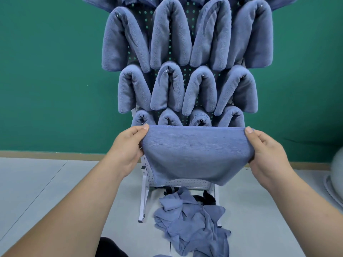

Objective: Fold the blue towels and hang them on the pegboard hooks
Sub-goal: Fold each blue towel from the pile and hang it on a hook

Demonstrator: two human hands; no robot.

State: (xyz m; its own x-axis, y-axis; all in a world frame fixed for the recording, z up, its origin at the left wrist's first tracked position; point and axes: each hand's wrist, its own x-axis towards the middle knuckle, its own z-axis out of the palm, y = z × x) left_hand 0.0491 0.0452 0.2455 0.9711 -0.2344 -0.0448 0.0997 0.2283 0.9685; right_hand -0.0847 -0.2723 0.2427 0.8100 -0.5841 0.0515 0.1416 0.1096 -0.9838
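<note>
Outstretched left hand (128, 147), right hand (267, 151) pinch towel (196, 154) corners.

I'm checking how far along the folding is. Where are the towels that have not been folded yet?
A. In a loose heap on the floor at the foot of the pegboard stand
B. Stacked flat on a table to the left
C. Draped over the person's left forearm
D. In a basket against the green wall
A: the unfolded towels lie crumpled on the floor beneath the pegboard stand, under the towel stretched between the left hand and right hand.
</note>
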